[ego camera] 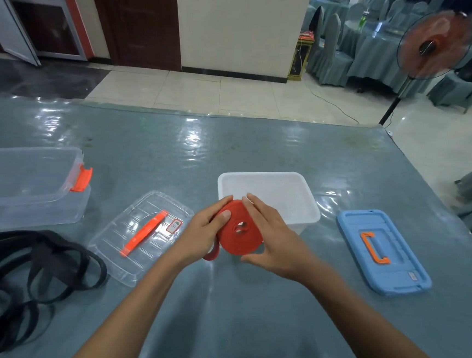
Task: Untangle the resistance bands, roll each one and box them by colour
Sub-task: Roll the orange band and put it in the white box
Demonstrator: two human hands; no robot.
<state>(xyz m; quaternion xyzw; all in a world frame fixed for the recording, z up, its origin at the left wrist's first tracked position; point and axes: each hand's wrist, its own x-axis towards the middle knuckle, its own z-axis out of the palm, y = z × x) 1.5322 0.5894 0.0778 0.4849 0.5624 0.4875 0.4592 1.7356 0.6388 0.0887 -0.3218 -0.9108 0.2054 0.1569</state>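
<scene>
Just in front of the white box (270, 195), the left hand (202, 236) and the right hand (271, 238) both grip a red band (240, 229) wound into a nearly finished coil, with a short loose tail hanging under the left palm. Both the white box and the clear box (30, 185) at far left look empty, their lids, one blue (384, 251) and one clear (142, 235), lying off on the tabletop (241, 321). Judging by this, nothing is boxed yet, and the black bands (23, 277) at left remain tangled.

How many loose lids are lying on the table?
2. The clear lid with an orange handle lies left of the hands; the blue lid lies to their right, beside the white box. None seems hidden.
</scene>
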